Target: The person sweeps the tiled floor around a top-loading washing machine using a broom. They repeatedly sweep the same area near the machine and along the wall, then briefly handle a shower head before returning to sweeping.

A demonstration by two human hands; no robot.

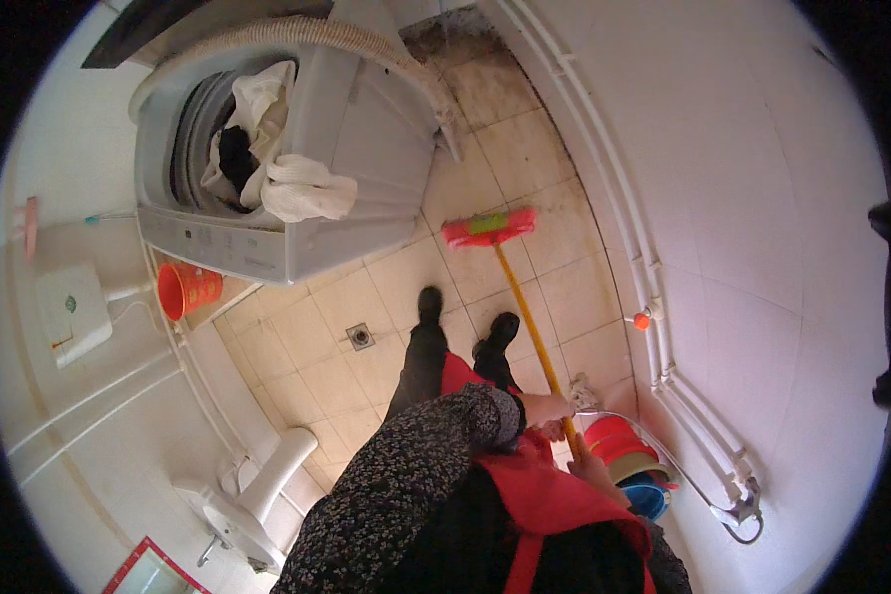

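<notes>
I hold a mop with a yellow handle [527, 315]; both hands are wrapped round the upper part of the stick. My left hand [546, 409] grips it with the arm reaching across in front of my body. Closer to me, at the upper end of the stick, is my right hand [591, 473], closed round it and partly hidden by the red apron. The wide pink-red mop head [488, 228] with a green middle rests on the beige tiles ahead of my shoes, to the right of the washing machine [351, 148].
White and black cloths [307, 188] hang out of the washing machine's open top. An orange-red bucket [190, 289] stands at left, above a floor drain [359, 337]. The washbasin [230, 523] is lower left. White pipes [619, 168] line the right wall, with stacked basins [619, 441] below.
</notes>
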